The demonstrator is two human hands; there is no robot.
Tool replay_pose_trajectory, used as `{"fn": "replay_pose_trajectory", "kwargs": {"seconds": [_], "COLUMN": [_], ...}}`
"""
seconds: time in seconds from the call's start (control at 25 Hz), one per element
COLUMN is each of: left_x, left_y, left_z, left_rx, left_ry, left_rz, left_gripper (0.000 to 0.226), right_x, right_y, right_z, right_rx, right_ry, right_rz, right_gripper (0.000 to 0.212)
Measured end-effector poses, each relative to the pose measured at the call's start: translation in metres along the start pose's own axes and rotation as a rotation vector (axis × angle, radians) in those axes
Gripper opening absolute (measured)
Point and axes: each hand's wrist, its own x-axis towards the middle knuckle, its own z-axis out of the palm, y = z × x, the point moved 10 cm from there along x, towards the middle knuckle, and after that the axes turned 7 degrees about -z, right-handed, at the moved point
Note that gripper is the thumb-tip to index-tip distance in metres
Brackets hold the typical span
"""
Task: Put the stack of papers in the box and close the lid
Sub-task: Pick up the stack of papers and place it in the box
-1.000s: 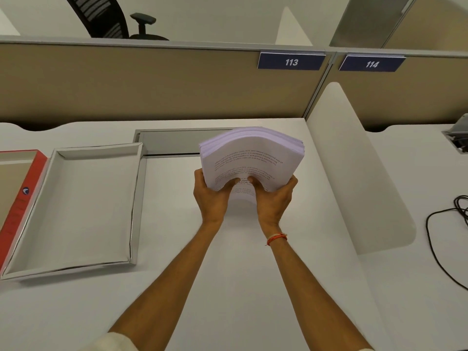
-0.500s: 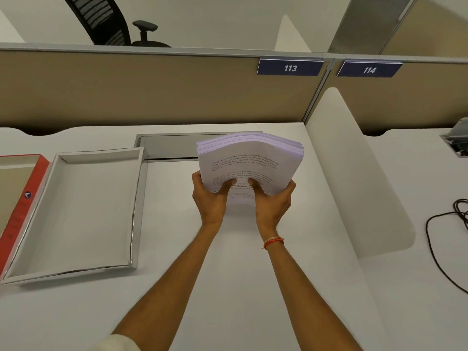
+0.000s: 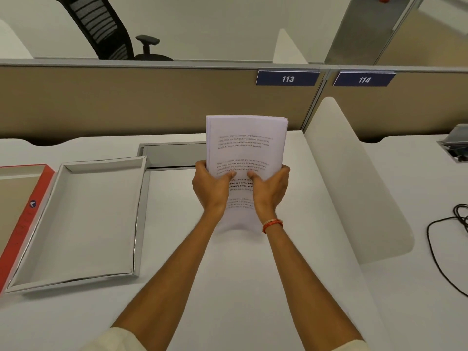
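A thick stack of printed white papers [image 3: 245,145] stands nearly upright above the white desk, its lower edge close to the desk surface. My left hand [image 3: 211,188] grips its left side and my right hand [image 3: 269,190] grips its right side, thumbs on the front page. The open white box [image 3: 83,216] lies empty on the desk to the left of my hands. Its red lid [image 3: 22,224] lies open beside it at the far left edge, inner side up.
A white curved divider [image 3: 354,178] rises right of the papers. A grey cable tray [image 3: 172,155] is set into the desk behind the box. A black cable [image 3: 435,252] trails on the neighbouring desk. Beige partitions carry signs 113 and 114.
The stack has been tilted from a bent, flatter hold to nearly upright and straight. Both hands still hold it in about the same place above the desk.
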Motion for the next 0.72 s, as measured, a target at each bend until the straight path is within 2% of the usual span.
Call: {"fn": "replay_pose_trajectory", "kwargs": {"seconds": [0.24,0.52,0.72], "left_x": [0.013,0.012,0.032], "left_y": [-0.009,-0.039,-0.051], "left_z": [-0.012,-0.049,-0.102], "left_rx": [0.220,0.251,0.285], "left_ry": [-0.045,-0.081,-0.058], "left_rz": [-0.135,-0.235,-0.258], "left_gripper": [0.056,0.051,0.052], "right_x": [0.010,-0.027,-0.068], "right_y": [-0.009,-0.011,-0.031], "right_z": [0.013,0.039,0.077], "right_rx": [-0.290,-0.329,-0.309], "right_ry": [-0.223,-0.362,-0.417], "right_rz": [0.039,0.056,0.060], "right_gripper": [0.070,0.068,0.068]}}
